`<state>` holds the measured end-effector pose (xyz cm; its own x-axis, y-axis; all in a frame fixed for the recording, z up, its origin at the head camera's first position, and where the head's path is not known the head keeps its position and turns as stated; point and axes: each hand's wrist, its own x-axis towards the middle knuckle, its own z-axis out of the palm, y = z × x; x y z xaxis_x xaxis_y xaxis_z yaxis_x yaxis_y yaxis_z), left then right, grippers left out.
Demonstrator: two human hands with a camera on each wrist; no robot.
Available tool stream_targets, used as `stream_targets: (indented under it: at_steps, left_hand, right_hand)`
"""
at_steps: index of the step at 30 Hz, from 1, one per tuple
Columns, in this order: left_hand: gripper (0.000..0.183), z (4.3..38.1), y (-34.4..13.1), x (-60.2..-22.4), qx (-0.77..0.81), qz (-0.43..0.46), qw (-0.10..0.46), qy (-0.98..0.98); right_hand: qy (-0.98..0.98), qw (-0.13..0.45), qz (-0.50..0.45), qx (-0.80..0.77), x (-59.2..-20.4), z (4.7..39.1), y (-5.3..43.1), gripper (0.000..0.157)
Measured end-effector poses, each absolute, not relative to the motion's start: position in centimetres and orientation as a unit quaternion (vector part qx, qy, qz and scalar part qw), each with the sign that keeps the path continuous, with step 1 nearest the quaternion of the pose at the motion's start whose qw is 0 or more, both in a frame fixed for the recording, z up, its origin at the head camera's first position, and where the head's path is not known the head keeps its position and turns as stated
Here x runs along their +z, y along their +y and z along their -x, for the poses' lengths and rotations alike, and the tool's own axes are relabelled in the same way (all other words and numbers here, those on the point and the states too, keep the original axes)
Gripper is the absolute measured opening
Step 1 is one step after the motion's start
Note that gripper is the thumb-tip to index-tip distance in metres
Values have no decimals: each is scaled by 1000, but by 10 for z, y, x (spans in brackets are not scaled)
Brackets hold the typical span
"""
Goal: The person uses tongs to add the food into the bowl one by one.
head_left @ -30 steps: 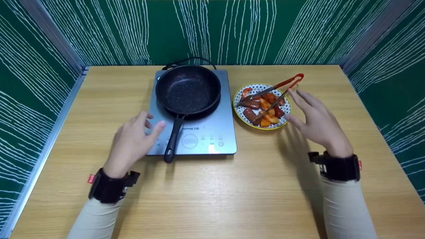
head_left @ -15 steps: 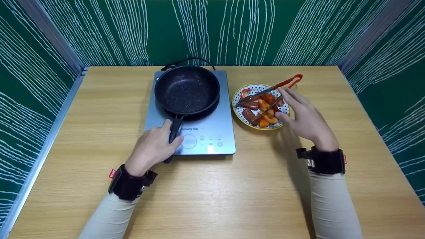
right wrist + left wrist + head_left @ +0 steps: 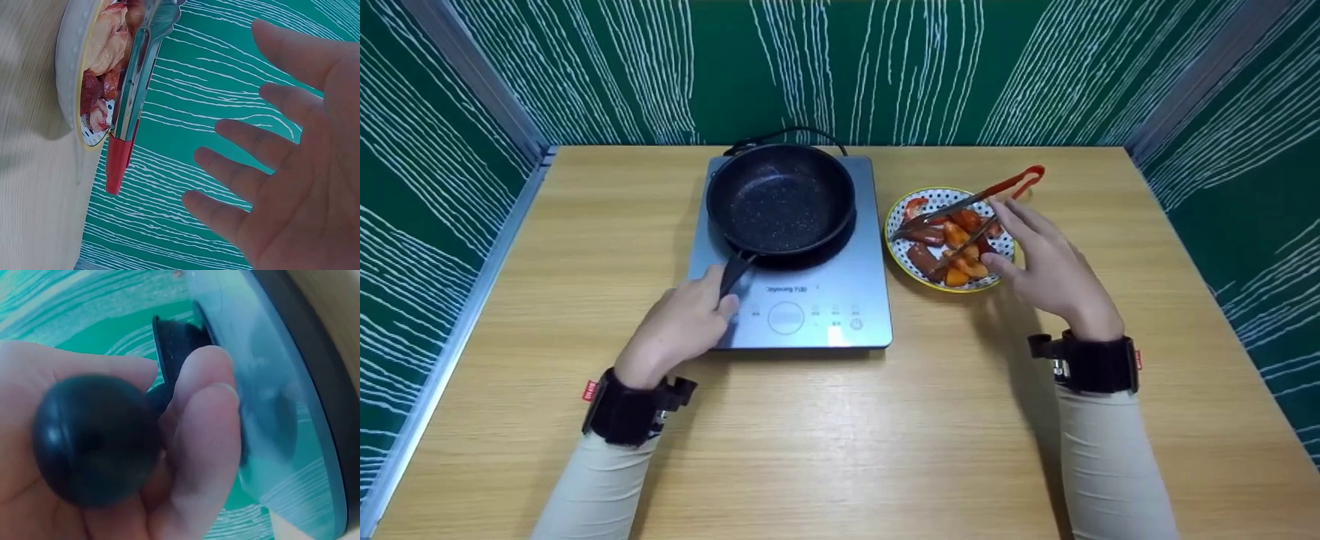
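Observation:
My left hand (image 3: 679,322) grips the black handle of a dark speckled frying pan (image 3: 780,199). In the left wrist view, the rounded end of the pan handle (image 3: 95,439) sits within the curled fingers. The pan is over the back part of a silver induction cooker (image 3: 840,300), its handle angled toward the front left. My right hand (image 3: 1054,277) hovers with fingers extended at the right rim of a dotted plate (image 3: 896,262). Metal tongs (image 3: 982,196) with red grips lie across the food (image 3: 958,236) on that plate. The right wrist view shows the right palm apart from the tongs.
The plate stands to the right of the cooker on a wooden table (image 3: 840,435). A black cord (image 3: 802,131) loops behind the cooker. Green walls (image 3: 930,75) with white streaks enclose the back and sides.
My left hand has come from the left, taken hold of the pan handle and swung it leftward. My right hand has moved slightly left, over the plate's edge.

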<state>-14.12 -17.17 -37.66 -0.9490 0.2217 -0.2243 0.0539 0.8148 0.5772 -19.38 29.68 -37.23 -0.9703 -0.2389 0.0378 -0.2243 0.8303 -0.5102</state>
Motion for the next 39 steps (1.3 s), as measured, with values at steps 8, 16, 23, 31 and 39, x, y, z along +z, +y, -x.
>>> stream_targets:
  at_steps: [8, 16, 23, 31, 39]
  left_hand:
    - [26, 154, -187, -381, 299, -61, 126, 944]
    - [27, 166, -192, -399, 218, -75, -39, 972]
    - [30, 169, -199, -409, 182, -61, -149, 970]
    - [29, 169, -203, -409, 190, -47, -149, 969]
    - [29, 169, -203, -410, 194, -51, -138, 970]
  right_hand:
    - [955, 10, 125, -267, -373, 195, 297, 74]
    - [958, 14, 119, -262, -376, 195, 301, 76]
    - [957, 11, 126, -262, -378, 197, 300, 77]
    - [955, 2, 109, -274, -379, 203, 301, 78]
    - [964, 21, 107, -244, -376, 223, 315, 85]
